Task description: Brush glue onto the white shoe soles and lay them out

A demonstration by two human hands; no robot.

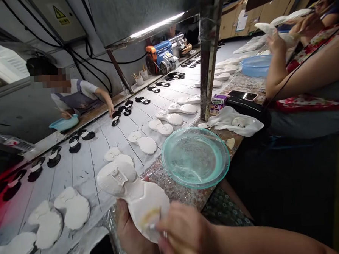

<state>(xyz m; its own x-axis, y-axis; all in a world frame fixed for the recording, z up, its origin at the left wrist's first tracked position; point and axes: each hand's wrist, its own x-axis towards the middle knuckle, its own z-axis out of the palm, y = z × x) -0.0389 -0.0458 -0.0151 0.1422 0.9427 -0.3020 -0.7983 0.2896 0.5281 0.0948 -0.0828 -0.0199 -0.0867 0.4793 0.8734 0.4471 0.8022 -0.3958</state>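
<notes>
My left hand [128, 231] grips a white shoe sole [133, 191] from beneath, its underside turned up. My right hand [182, 230] is closed on a small brush [156, 224] whose tip rests on a yellowish glue patch at the sole's near end. A clear green glass dish [195, 156] of liquid stands just beyond, on the worktop's edge.
A white conveyor [83, 162] carries a row of white soles [143, 142] near me and black sole pieces [74, 145] on the far side. A person opposite reaches onto it beside a blue bowl [64, 123]. To my right a person holds a sole; a steel post [208, 53] stands by.
</notes>
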